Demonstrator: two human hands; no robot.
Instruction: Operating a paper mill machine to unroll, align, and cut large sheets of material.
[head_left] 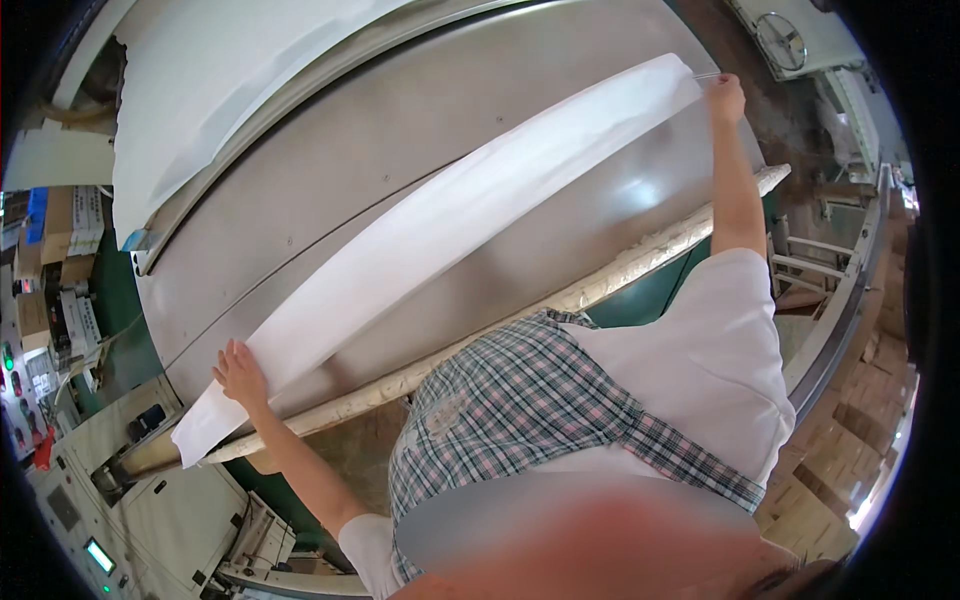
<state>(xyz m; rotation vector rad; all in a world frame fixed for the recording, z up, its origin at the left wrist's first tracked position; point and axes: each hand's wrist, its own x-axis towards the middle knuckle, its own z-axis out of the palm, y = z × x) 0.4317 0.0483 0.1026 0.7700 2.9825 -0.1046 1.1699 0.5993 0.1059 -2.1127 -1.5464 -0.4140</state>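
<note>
A long, folded strip of white cloth [480,195] stretches diagonally over a smooth metal table [400,255], from the near left to the far right. Near its left end, my left hand [240,375] lies on the cloth with fingers stretched out. My right hand [727,98] is at the opposite end, arm extended, fingers closed. A thin pale strand [707,75] runs from the cloth's end into that hand; whether it is a thread, a rod or a cloth edge is too small to tell.
A padded, wrapped bar [640,255] runs along the table's near edge. Beyond the table, a large white sheet [215,75] hangs over a curved rail. Machine cabinets [165,525] stand at the lower left, cardboard boxes [60,225] at the far left. A handwheel [780,42] is at the upper right.
</note>
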